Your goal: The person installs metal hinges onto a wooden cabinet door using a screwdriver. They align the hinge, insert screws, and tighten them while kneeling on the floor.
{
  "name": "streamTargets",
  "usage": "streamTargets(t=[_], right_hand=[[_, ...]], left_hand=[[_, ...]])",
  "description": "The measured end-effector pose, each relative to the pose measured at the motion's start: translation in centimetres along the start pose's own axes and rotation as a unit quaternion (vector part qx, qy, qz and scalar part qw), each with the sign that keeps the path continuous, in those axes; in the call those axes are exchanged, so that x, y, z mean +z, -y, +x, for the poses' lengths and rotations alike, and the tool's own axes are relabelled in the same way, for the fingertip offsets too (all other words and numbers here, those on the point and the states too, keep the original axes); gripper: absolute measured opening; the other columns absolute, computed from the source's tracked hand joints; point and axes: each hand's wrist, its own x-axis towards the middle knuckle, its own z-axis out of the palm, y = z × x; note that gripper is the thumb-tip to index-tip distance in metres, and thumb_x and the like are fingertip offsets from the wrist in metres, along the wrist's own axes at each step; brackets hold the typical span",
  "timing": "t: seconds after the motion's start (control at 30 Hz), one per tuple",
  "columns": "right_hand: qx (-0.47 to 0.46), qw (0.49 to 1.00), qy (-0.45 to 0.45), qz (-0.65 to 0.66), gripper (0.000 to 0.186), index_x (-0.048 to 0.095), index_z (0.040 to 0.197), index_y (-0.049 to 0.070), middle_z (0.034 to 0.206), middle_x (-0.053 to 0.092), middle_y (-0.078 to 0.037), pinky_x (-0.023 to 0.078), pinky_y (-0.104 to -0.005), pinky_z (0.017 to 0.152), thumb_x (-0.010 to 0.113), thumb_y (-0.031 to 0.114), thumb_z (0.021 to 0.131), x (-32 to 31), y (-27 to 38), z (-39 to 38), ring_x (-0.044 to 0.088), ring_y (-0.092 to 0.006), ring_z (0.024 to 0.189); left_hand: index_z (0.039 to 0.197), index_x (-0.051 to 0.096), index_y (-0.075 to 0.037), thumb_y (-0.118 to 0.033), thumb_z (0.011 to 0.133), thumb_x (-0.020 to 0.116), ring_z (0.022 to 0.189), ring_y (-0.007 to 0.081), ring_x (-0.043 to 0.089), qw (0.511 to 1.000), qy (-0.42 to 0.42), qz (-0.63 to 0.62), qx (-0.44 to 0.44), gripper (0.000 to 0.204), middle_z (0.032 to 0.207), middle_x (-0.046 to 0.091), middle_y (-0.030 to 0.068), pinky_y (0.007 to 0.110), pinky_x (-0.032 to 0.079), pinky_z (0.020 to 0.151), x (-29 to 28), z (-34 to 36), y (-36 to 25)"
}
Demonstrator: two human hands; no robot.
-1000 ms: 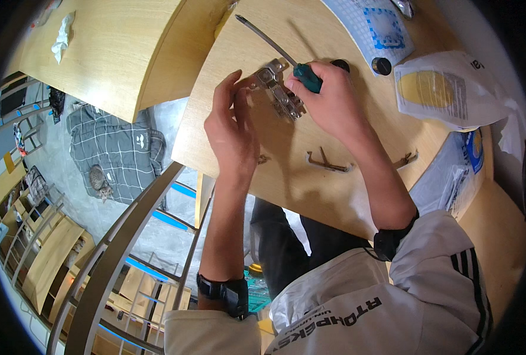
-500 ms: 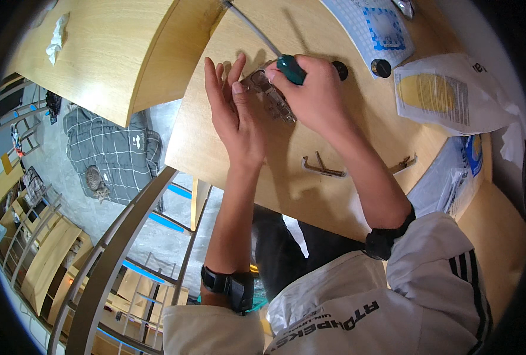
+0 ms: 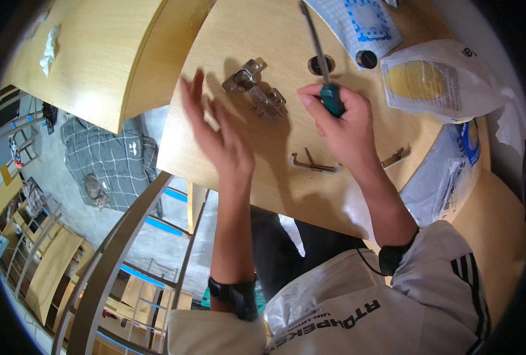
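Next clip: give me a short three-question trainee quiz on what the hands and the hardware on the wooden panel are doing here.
1. True or false: the right hand grips a green-handled screwdriver.
2. The left hand is: A) holding the metal hinge; B) open, holding nothing; C) gripping the panel edge.
3. Fill in: the hinge lies on the wooden ____.

Key: 1 true; 2 B; 3 panel.

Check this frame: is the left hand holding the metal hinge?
No, the left hand is open with fingers spread, apart from the metal hinge, which lies by itself on the wooden panel.
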Motion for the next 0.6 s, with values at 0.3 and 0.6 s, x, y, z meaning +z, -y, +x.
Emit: streamTargets(t=[0.3,0.6], right_hand=[[0.037,0.998,0.039,-0.037,0.013,0.063,0.092,0.001,0.071,0.058,-0.002,0.041,-0.0233,0.057,0.063,0.013,0.088,-0.5,-1.4,-10.3,0.052,-0.0075,0.062],[0.051,0.953,0.265,-0.138,0.024,0.058,0.099,0.001,0.084,0.064,-0.018,0.050,-0.0368,0.068,0.066,0.015,0.082,9.6,-10.6,-25.7,0.065,-0.0339,0.079]], left_hand=[[0.124,0.044,0.003,0.000,0.094,0.040,0.105,0.0213,0.054,0.986,-0.133,0.082,-0.065,0.031,0.114,0.054,0.0146,0.033,0.042,0.093,-8.1,-10.7,0.0],[0.105,0.053,0.000,-0.007,0.094,0.047,0.072,0.0080,0.047,0.906,-0.110,-0.143,-0.382,0.014,0.083,0.050,0.0001,0.022,0.039,0.063,-14.4,-27.6,10.3]])
